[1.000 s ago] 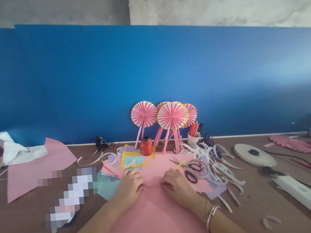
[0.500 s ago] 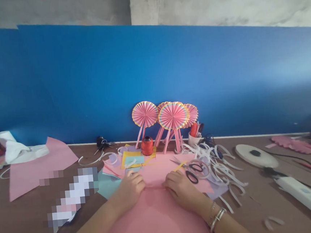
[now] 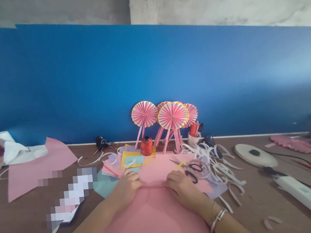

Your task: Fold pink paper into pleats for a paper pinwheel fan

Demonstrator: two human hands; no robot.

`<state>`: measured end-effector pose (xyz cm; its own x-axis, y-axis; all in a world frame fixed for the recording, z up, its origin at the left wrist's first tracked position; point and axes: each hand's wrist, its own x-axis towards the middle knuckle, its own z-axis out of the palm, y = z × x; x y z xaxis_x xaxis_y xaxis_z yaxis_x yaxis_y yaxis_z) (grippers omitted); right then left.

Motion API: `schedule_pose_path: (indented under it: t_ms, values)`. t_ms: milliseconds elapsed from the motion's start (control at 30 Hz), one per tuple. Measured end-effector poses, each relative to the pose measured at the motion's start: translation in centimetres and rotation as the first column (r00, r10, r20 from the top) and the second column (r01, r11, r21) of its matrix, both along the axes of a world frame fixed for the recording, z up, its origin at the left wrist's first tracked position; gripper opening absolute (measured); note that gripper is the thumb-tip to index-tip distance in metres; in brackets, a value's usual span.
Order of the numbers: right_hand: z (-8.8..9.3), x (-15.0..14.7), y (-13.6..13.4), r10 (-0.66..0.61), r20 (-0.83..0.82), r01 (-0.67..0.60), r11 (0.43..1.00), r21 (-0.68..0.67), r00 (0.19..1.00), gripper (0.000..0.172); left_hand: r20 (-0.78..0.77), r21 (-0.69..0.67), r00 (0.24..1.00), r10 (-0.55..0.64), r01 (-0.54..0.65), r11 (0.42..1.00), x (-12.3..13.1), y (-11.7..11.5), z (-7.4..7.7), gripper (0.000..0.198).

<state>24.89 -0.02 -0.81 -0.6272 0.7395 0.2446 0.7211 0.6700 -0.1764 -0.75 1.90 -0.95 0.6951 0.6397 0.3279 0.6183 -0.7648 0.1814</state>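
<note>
A large sheet of pink paper lies in front of me, its far edge turned into a narrow fold. My left hand is closed on the left end of that fold. At the right end, my right hand grips the same edge with curled fingers; a bracelet is on that wrist. More pink paper lies just beyond the fold. Scissors with black handles rest near my right hand, beside a roll of clear tape. My fingertips are partly hidden.
Several pleated pink paper fans stand by the blue partition, behind a red spool. White paper strips are heaped to the right, near a power strip. Pink paper and keys lie left.
My left hand has shifted slightly left along the folded edge. The right hand stays nearly still on the paper, and the view has moved a little.
</note>
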Motion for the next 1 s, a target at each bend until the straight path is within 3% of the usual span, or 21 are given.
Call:
schedule_pose_path:
  t_ms: [267,500,767,1000]
  values:
    - [-0.9,-0.1,-0.3,-0.039,0.007,0.039,0.996,0.080,0.999,0.019,-0.100,0.180,0.994,0.048,-0.029,0.983,0.3,-0.3,-0.9,0.028]
    - [-1.1,-0.4,-0.2,-0.025,0.081,0.018,0.996,0.088,0.996,0.019,-0.147,0.191,0.988,0.056,-0.027,0.981,0.2,0.1,-1.4,0.020]
    - [-1.0,-0.2,0.0,-0.025,0.047,0.022,0.997,0.071,0.999,0.017,-0.122,0.221,0.990,0.076,-0.048,0.974,0.2,0.0,-1.5,0.020]
    - [-0.8,-0.3,-0.3,-0.023,0.106,0.017,0.998,0.054,0.994,0.019,-0.114,0.354,0.989,0.091,-0.045,0.934,0.4,-0.2,-1.9,0.020]
